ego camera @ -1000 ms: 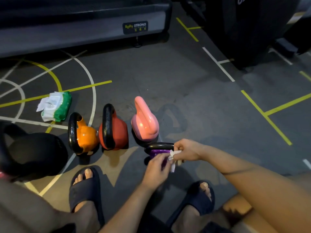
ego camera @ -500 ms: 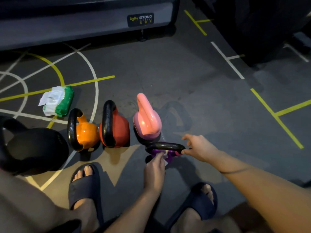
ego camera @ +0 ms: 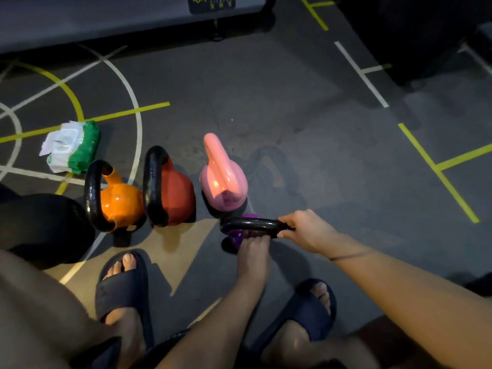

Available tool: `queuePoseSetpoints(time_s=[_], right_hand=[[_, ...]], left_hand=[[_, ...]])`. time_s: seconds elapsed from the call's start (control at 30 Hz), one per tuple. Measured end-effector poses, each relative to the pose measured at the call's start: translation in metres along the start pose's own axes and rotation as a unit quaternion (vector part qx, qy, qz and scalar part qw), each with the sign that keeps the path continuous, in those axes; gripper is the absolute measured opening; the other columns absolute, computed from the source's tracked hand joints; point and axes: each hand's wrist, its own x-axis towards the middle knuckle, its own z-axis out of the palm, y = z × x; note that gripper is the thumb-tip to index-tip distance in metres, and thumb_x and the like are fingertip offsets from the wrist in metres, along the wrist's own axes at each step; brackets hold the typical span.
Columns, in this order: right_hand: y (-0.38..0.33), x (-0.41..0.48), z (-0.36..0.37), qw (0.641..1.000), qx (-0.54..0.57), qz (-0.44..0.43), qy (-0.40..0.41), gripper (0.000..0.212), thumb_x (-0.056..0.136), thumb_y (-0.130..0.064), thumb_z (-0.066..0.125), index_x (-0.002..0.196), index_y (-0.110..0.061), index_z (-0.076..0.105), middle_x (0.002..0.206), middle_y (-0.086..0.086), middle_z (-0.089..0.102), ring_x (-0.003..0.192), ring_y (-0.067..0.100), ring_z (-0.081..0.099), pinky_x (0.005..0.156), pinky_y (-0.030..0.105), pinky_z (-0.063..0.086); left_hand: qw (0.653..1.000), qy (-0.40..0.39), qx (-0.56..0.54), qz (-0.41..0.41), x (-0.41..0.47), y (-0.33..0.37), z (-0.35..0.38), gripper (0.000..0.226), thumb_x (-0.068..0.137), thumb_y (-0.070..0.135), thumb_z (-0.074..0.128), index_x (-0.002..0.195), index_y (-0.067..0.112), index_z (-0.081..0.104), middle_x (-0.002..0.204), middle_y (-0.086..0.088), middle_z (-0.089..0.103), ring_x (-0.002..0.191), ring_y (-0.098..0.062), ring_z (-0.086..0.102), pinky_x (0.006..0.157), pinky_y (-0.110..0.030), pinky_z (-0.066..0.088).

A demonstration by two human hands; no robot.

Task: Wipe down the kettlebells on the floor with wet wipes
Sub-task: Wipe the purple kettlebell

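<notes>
Gym floor (ego camera: 292, 129) — purple kettlebell handle (ego camera: 250, 225) crosswise

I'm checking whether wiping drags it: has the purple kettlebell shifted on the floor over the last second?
No. The purple kettlebell still stands close by the pink kettlebell, on its near right side, handle lying crosswise.

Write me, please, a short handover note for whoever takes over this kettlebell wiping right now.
Right hand: grips the right end of the purple kettlebell handle.
Left hand: fingers on the purple body below the handle; no wipe shows, perhaps hidden under them.
Pink kettlebell, red kettlebell, orange kettlebell and black kettlebell stand in a row on the floor; the wet wipes pack lies behind the orange one.
Done: cannot tell which are wiped.
Left: finish the purple one, then check the rest.
</notes>
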Motion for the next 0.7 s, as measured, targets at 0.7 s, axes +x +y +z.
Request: queuePoseSetpoints(time_s=[0.7], right_hand=[[0.001, 0.002, 0.001, 1.0, 0.004, -0.006, -0.001, 0.021, 0.092, -0.034, 0.066, 0.112, -0.027, 0.071, 0.092, 0.002, 0.073, 0.09, 0.022, 0.064, 0.079, 0.032, 0.048]], left_hand=[[0.995, -0.086, 0.056, -0.003, 0.004, 0.0, -0.01, 0.029, 0.074, 0.015, 0.046, 0.07, 0.023, 0.074, 0.059, 0.002, 0.068, 0.063, -0.019, 0.068, 0.083, -0.039, 0.036]])
